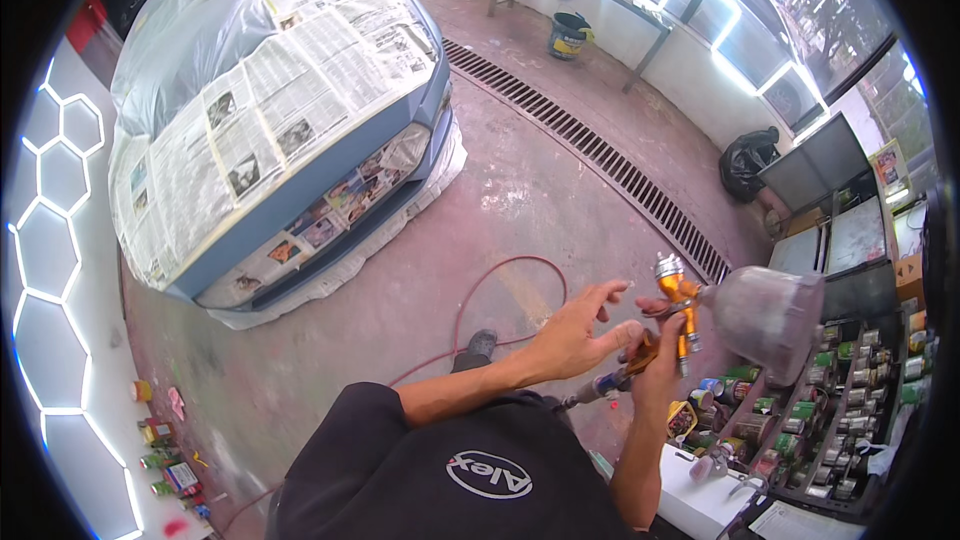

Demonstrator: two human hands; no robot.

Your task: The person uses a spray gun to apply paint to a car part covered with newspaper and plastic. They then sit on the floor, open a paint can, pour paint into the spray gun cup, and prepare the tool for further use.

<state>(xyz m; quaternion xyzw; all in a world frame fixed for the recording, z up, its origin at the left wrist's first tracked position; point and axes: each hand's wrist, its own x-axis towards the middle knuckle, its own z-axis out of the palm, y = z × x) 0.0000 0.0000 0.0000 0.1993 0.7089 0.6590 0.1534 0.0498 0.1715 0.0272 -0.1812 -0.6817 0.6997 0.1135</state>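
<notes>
My right hand (660,345) is wrapped round the handle of an orange and silver spray gun (678,290). The gun is tilted so that its cloudy plastic paint cup (768,318) sticks out to the right, and its silver nozzle end faces away from me. At the bottom of the handle an air fitting (605,383) shows beside my left wrist. My left hand (585,332) is open just left of the gun, fingers apart, its thumb close to my right hand; whether they touch I cannot tell.
A car front (290,210) covered in newspaper and plastic sheet stands at the far left. A red hose (460,315) loops over the floor by my shoe. A floor grate (600,150) runs diagonally. Racks of paint cans (800,410) and a white-topped table (695,495) are at right; a bucket (568,37) stands behind.
</notes>
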